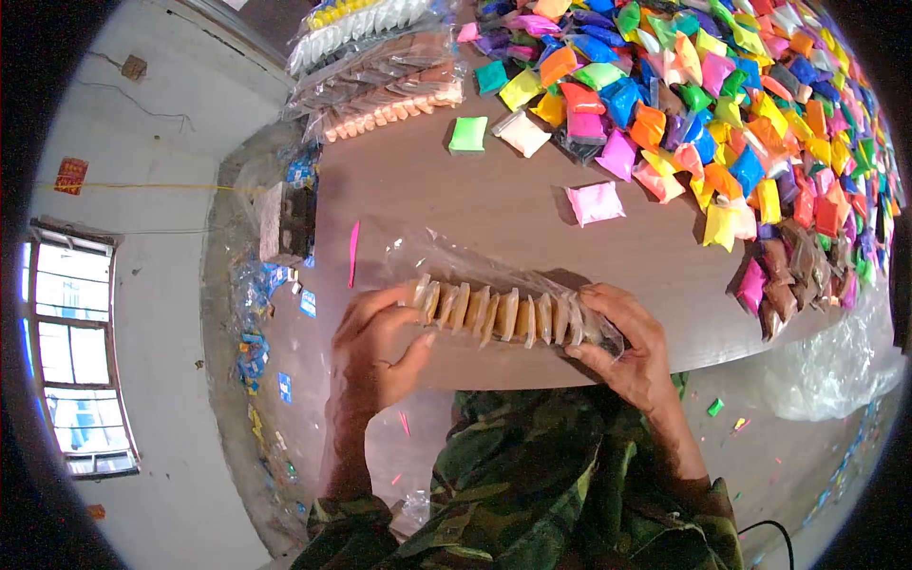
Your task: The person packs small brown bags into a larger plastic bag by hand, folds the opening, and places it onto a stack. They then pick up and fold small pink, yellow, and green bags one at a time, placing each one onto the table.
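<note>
A row of small tan-yellow packets (506,313) stands side by side at the table's front edge, between my hands. Clear plastic film (456,251) lies behind the row and shows again at its right end. My left hand (375,347) curls round the left end, its fingertips at the end packet and its thumb low in front. At the other end, my right hand (629,350) is closed on the last packets and the film, fingers behind and thumb in front. The packets' undersides are hidden.
Many colourful packets (684,123) are heaped at the back right. Bagged rows of packets (385,76) are stacked at the back left. A pink packet (596,203), a green packet (467,135) and a pink strip (354,255) lie on the table (408,190).
</note>
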`<action>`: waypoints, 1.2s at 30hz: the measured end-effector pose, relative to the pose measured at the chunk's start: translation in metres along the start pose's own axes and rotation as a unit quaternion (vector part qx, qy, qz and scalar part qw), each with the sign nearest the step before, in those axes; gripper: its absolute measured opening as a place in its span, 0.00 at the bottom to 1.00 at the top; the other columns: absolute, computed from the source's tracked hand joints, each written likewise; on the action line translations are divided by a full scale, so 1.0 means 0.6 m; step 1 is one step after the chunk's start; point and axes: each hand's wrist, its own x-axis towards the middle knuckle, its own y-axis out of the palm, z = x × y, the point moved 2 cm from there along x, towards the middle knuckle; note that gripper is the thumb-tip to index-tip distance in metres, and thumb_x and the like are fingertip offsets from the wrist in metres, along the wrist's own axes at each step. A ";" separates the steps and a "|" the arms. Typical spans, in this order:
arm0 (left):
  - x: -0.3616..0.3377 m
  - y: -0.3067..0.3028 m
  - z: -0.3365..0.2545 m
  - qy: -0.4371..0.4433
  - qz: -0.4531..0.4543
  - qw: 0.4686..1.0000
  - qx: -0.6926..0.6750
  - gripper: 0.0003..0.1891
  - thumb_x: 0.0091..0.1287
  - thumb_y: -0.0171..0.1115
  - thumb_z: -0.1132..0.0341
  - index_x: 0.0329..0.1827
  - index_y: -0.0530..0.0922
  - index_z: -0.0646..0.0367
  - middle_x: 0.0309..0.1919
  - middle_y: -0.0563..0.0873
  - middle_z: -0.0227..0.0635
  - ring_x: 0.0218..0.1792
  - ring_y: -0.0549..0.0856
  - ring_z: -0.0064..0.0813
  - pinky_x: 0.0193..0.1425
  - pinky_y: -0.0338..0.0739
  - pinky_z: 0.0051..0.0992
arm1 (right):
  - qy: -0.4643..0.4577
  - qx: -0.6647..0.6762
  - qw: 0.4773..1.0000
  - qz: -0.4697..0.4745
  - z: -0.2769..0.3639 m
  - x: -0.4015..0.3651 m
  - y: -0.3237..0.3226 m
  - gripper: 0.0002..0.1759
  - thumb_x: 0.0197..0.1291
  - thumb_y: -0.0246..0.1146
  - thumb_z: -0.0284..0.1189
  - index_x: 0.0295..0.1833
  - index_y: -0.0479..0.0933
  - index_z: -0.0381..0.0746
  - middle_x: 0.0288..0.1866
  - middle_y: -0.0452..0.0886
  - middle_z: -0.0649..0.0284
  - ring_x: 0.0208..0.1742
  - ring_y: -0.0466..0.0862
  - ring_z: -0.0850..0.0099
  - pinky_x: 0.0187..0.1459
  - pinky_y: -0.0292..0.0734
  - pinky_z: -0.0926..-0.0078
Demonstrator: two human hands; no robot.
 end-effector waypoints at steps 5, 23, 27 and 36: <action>-0.004 -0.003 0.086 -0.158 -0.055 0.977 -0.131 0.30 0.60 0.79 0.75 0.67 0.79 0.56 0.74 0.80 0.42 0.65 0.85 0.37 0.54 0.88 0.34 | 0.008 0.002 1.000 -0.004 0.003 0.000 0.002 0.32 0.54 0.84 0.30 0.65 0.84 0.38 0.67 0.85 0.49 0.70 0.85 0.51 0.69 0.80 0.59; 0.138 -0.009 0.000 0.143 0.004 0.990 0.015 0.10 0.58 0.79 0.72 0.43 0.89 0.55 0.40 0.92 0.32 0.47 0.90 0.35 0.70 0.76 0.47 | 0.048 -0.009 0.999 -0.017 0.014 0.002 0.004 0.24 0.59 0.80 0.29 0.61 0.85 0.37 0.63 0.88 0.49 0.67 0.87 0.53 0.68 0.81 0.60; 0.133 -0.017 -0.010 0.139 0.013 0.990 0.016 0.10 0.58 0.79 0.73 0.42 0.89 0.58 0.37 0.91 0.35 0.44 0.89 0.40 0.59 0.80 0.43 | 0.035 0.002 0.999 -0.016 0.004 0.002 0.007 0.23 0.61 0.79 0.29 0.61 0.85 0.37 0.62 0.88 0.50 0.67 0.87 0.54 0.68 0.81 0.60; 0.112 -0.034 0.023 0.089 0.029 0.993 0.065 0.31 0.48 0.87 0.68 0.58 0.84 0.57 0.58 0.87 0.45 0.59 0.86 0.48 0.64 0.81 0.43 | 0.032 0.041 0.998 -0.021 0.005 0.006 0.011 0.20 0.62 0.78 0.28 0.58 0.87 0.35 0.63 0.88 0.49 0.67 0.86 0.53 0.68 0.80 0.61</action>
